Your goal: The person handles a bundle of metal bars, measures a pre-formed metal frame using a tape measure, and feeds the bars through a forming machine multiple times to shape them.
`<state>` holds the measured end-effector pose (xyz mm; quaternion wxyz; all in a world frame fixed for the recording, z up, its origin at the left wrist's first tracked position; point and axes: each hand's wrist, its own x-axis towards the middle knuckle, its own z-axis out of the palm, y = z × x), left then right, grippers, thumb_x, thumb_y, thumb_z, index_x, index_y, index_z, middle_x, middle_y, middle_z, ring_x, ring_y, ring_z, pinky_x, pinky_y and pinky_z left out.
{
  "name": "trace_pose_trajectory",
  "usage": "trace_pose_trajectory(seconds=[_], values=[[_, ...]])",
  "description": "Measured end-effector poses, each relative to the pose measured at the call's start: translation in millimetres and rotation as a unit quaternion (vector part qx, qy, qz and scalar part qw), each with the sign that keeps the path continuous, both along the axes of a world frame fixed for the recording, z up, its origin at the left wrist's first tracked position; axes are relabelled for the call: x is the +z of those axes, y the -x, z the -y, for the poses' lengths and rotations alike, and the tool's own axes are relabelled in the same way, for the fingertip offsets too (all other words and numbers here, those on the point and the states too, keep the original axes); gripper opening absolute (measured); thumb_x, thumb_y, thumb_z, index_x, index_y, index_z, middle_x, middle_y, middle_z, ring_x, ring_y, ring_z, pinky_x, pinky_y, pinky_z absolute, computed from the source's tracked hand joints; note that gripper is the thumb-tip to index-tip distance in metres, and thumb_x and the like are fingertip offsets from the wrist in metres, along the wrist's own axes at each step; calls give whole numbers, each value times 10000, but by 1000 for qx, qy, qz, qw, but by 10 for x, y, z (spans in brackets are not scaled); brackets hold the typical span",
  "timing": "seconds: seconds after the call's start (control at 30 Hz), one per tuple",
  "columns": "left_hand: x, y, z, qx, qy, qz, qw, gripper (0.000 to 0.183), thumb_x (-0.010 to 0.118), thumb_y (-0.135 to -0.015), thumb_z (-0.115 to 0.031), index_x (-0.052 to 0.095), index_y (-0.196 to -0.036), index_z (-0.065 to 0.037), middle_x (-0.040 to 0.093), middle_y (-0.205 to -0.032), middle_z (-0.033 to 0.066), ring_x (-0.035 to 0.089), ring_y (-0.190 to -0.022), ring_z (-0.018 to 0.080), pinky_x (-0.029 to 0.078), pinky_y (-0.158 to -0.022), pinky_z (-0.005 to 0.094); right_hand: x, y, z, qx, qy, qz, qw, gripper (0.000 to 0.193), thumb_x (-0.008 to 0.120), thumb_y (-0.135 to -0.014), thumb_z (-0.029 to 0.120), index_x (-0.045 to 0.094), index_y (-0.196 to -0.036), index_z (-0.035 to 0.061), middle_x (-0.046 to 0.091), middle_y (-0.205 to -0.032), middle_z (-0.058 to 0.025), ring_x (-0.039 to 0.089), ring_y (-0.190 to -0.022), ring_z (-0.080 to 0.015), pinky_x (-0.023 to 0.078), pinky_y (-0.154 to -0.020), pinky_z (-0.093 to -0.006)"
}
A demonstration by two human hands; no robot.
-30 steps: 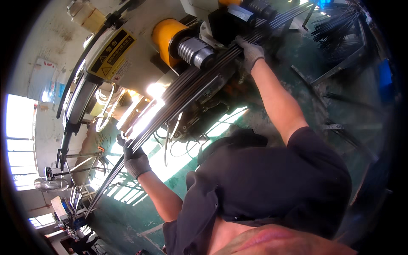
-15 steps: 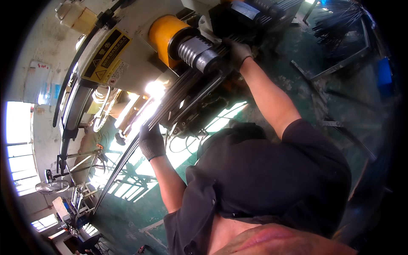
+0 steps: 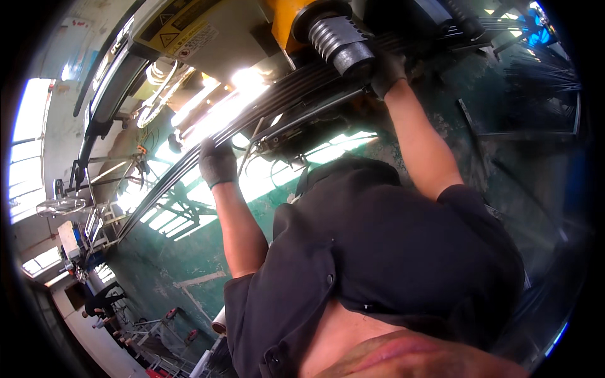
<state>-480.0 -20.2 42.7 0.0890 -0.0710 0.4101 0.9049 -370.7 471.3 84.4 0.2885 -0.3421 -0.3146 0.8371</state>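
Long, thin dark metal rods (image 3: pixel 268 106) run in a bundle under the machine, from the lower left toward the upper right. My left hand (image 3: pixel 218 162), in a dark knitted glove, is closed round the bundle at its near side. Farther right, my gloved right hand (image 3: pixel 387 74) is against the rods in deep shadow, and its fingers are hidden. Just left of it a ribbed steel shaft (image 3: pixel 340 45) juts out of an orange housing (image 3: pixel 287 24). The rods' left part (image 3: pixel 148 205) reaches out over the floor.
A black machine arm (image 3: pixel 108 104) hangs at the left, beside a panel with yellow warning labels (image 3: pixel 183 31). More thin rods (image 3: pixel 539 79) lie in a frame at far right. A fan (image 3: pixel 60 206) stands at far left. Another person (image 3: pixel 101 303) is in the background.
The view has turned, so the machine sits higher and farther right in the picture. Both hands stay at the rods, now wider apart in view. More floor and another person show at lower left.
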Motion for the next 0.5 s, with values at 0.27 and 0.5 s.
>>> trace_pose_trajectory(seconds=[0.27,0.5], values=[[89,41,111,4,221,-79,972,362,523,-1116,-250,674,-1310,16,722,-1297,198,666,-1222,365,520,-1122,525,-468,36,-323,66,-221,22,973,318,674,-1023,214,699,-1248,-9,749,-1215,-115,724,-1097,-257,577,-956,-395],[301,22,320,73,119,-24,990,182,542,-1090,-105,641,-1172,24,701,-1076,120,673,-1040,215,562,-1006,364,-558,2,-599,-13,-67,23,997,385,818,-941,203,706,-1256,12,743,-1144,-116,724,-1028,-236,601,-904,-368]])
